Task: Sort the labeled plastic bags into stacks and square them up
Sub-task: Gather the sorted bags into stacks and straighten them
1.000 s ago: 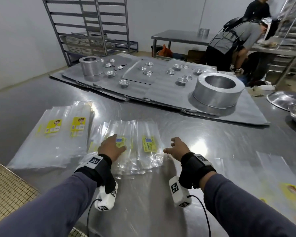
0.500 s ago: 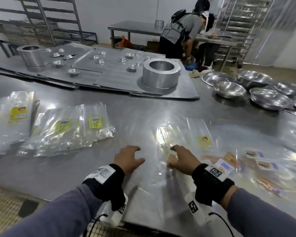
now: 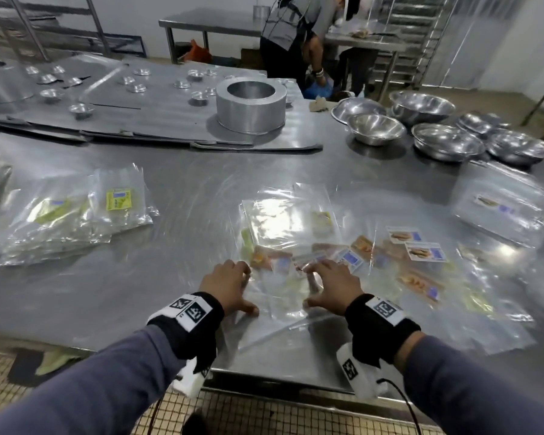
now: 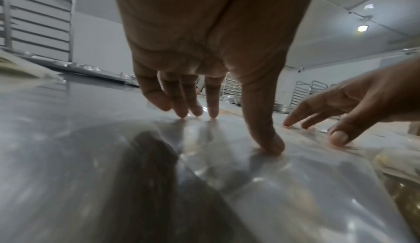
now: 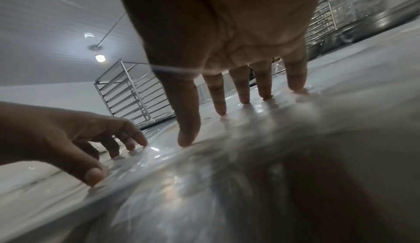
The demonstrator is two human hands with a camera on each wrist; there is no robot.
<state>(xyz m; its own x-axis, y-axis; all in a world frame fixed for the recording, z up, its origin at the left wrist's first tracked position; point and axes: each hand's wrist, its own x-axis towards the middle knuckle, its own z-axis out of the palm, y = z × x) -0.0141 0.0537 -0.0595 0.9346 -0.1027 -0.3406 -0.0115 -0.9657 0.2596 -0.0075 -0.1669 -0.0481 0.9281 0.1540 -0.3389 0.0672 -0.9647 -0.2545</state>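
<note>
1. The left hand [image 3: 228, 285] rests on the left part of a clear bag [image 3: 277, 296] near the front edge of the table [image 3: 182, 196]; its fingers are spread and nearly straight, tips and thumb pressing the film, gripping nothing.
2. The right hand [image 3: 330, 288] is set on the same bag just to the right, fingers splayed and straight, tips and thumb down on the plastic, nothing grasped.
3. In the left wrist view the left hand's fingertips [image 4: 212, 113] touch the film; in the right wrist view the right hand's fingertips [image 5: 221, 111] do the same.
4. That bag belongs to a loose spread of bags [image 3: 415, 262] overlapping at odd angles over the front right of the table, labels facing up.
5. A pile with yellow labels [image 3: 76, 211] lies towards the left edge, well apart from the hands, its bags fanned and not squared.
6. Another stack [image 3: 500, 211] lies near the right edge.
7. Steel bowls [image 3: 376, 128] stand at the far right; a metal ring [image 3: 251, 105] sits on flat sheets [image 3: 157, 117] at the back.
8. Another person [image 3: 291, 36] bends at a farther table [image 3: 208, 25].
</note>
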